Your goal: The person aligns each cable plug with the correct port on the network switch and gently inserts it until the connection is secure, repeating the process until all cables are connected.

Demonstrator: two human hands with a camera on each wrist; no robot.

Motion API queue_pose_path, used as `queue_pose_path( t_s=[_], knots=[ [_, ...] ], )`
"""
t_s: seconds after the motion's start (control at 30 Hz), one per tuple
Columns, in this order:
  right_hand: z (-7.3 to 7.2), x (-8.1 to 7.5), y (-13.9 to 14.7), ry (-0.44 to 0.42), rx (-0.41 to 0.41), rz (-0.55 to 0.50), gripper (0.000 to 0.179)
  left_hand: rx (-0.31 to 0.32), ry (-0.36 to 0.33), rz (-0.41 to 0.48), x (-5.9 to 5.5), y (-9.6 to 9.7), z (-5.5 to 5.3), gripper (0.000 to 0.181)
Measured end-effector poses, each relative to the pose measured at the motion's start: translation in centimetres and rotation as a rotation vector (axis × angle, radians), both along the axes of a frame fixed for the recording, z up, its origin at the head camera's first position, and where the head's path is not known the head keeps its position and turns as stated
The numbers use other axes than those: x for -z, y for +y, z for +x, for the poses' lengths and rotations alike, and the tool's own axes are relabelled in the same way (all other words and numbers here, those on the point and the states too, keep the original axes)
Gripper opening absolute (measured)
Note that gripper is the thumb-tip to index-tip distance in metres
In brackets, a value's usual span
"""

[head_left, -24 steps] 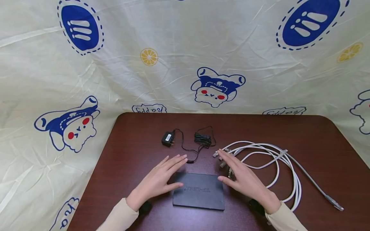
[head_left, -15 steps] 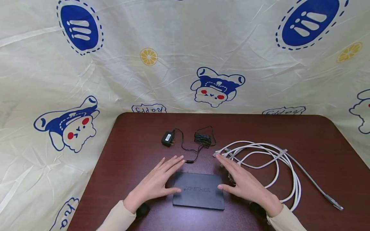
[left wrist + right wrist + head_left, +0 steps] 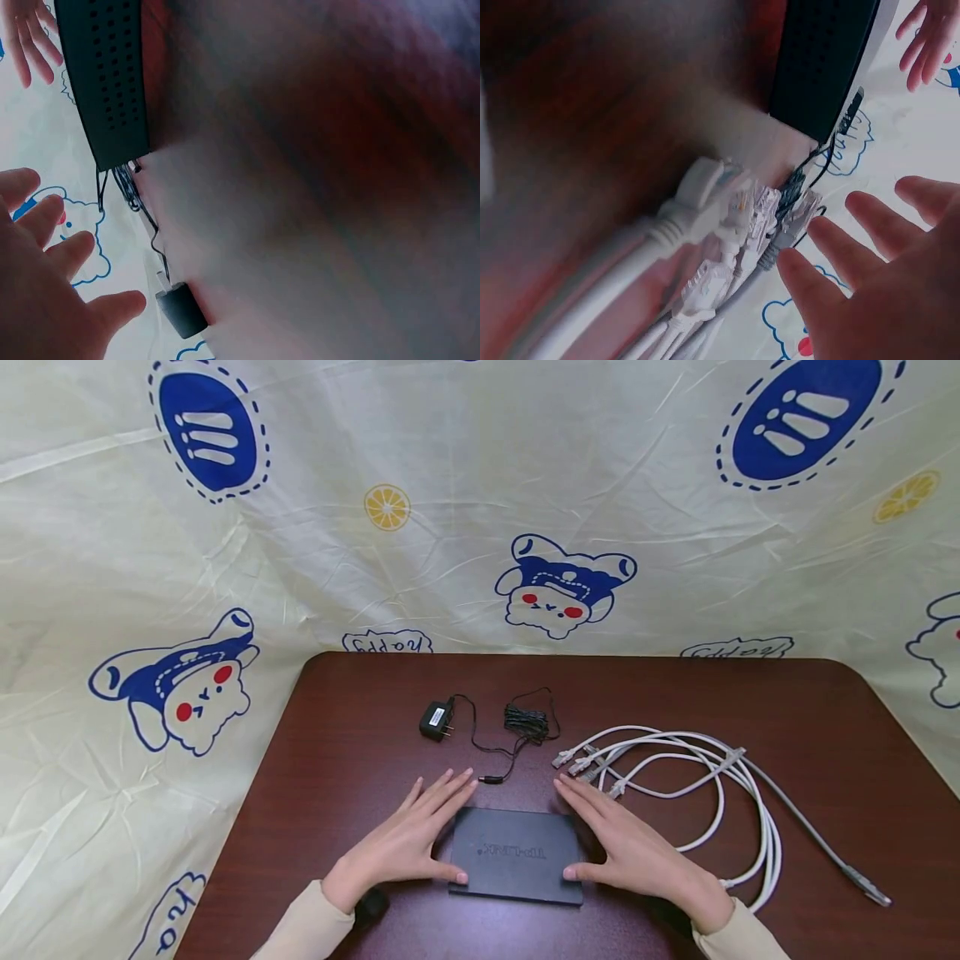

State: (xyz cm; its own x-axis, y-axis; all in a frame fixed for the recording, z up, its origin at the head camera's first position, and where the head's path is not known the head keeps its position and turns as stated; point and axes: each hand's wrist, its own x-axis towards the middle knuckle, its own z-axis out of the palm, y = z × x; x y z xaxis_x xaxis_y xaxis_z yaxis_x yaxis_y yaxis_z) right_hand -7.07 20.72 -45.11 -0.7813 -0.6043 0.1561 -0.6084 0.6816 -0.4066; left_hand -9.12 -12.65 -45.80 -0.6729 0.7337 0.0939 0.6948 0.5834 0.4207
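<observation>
A flat dark TP-LINK network box [image 3: 517, 860] lies on the brown table, its logo upside down in the head view. My left hand [image 3: 405, 843] is spread at its left side, the thumb overlapping the box's left edge. On the other side my right hand [image 3: 633, 847] mirrors it, thumb over the right edge and fingers stretched forward. Neither hand grips anything. Both wrist views show spread fingers and the box's perforated side [image 3: 109, 82]. Just past the right fingertips lie clear-tipped plugs of white Ethernet cables [image 3: 705, 289].
A black power adapter [image 3: 436, 721] sits at the back, its cord running to a bundled coil [image 3: 527, 723] and a barrel plug [image 3: 492, 779]. Looped white cables [image 3: 731, 760] spread over the right side, one end [image 3: 866, 887] reaching far right. A printed cloth [image 3: 450, 577] hangs behind.
Both hands have drawn slightly back toward the body, the thumbs sliding to the box's nearer part. More of the white cable plugs shows beyond the right hand. The box stays in place.
</observation>
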Motion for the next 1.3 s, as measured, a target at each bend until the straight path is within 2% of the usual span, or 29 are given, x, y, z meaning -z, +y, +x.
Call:
queue_pose_path(
  t_s=[0.1, 0.37, 0.7, 0.9, 1.13, 1.3],
  knots=[
    [0.2, 0.2, -0.2, -0.002, 0.000, 0.018, 0.100, 0.017, -0.011, -0.002, 0.2, 0.1, 0.0, 0.111],
    [0.6, 0.9, -0.7, 0.067, -0.037, 0.037, 0.100, 0.039, -0.018, -0.013, 0.6, 0.6, 0.1, 0.113],
    [0.9, 1.4, -0.9, -0.040, -0.055, 0.073, 0.102, 0.039, -0.068, -0.037, 0.7, 0.9, 0.1, 0.112],
    [0.9, 1.6, -0.8, -0.064, -0.054, 0.071, 0.102, 0.036, -0.104, -0.062, 0.7, 1.0, 0.1, 0.113],
    [1.0, 1.8, -1.0, -0.036, -0.068, 0.072, 0.104, 0.035, -0.135, -0.094, 0.9, 1.1, 0.2, 0.114],
    [1.0, 1.9, -1.1, 0.008, -0.078, 0.066, 0.110, 0.037, -0.128, -0.110, 1.0, 1.2, 0.3, 0.114]
  ],
)
